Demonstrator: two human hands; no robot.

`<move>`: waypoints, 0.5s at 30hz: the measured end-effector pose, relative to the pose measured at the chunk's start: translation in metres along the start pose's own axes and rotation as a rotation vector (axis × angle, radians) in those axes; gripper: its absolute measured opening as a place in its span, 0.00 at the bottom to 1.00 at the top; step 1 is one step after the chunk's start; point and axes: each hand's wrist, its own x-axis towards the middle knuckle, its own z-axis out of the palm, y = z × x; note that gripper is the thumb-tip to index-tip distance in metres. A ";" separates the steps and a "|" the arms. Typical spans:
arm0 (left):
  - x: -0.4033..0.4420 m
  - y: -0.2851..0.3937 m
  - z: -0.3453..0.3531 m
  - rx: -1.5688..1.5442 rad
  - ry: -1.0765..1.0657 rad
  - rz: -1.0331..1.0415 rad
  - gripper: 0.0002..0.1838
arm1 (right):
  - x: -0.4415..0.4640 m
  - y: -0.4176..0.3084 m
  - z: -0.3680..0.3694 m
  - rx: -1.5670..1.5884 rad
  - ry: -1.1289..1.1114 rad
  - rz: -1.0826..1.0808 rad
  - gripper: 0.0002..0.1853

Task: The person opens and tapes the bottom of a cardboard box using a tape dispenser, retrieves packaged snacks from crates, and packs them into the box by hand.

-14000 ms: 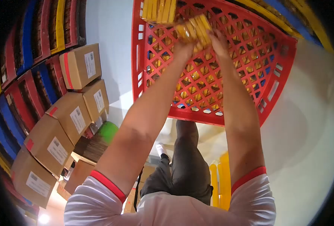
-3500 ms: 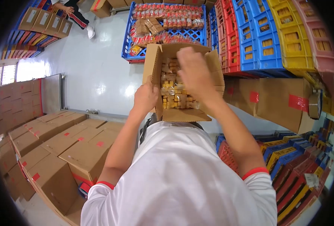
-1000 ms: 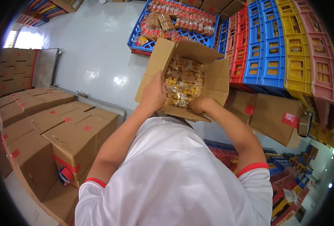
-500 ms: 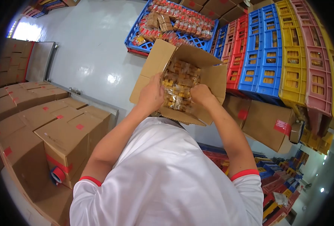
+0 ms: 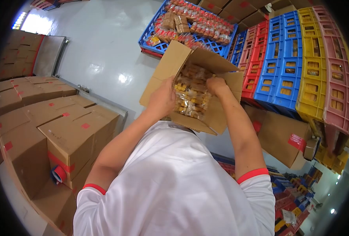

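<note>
An open cardboard box (image 5: 167,65) with its flaps spread stands in front of my body. Inside lie several clear plastic packets of small yellow-brown baked pieces (image 5: 192,96). My left hand (image 5: 162,98) grips the box's left wall, its fingers reaching over the edge. My right hand (image 5: 217,85) is inside the box by the right wall, fingers curled over the packets. What is between those fingers is hidden.
A blue crate (image 5: 152,47) of red-and-clear packets stands beyond the box. Stacked blue crates (image 5: 265,90) and yellow crates (image 5: 312,92) rise at right. Closed cartons (image 5: 76,129) fill the left, with a red tape roll (image 5: 58,174) beside one. A taped carton (image 5: 284,137) sits under the crates.
My right hand has moved up along the inside of the box, toward its far right corner. My left hand stays on the left wall. The whole view has shifted slightly.
</note>
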 end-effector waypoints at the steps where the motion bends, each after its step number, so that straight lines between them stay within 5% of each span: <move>1: 0.000 0.001 0.001 -0.018 0.029 0.033 0.29 | -0.001 -0.005 -0.014 -0.022 0.074 -0.035 0.13; 9: 0.001 0.000 0.002 -0.016 -0.011 -0.006 0.31 | 0.018 -0.008 0.018 0.092 0.249 -0.048 0.13; 15: -0.001 -0.002 0.005 -0.023 0.016 0.000 0.30 | -0.022 -0.040 -0.025 -0.049 0.060 -0.167 0.15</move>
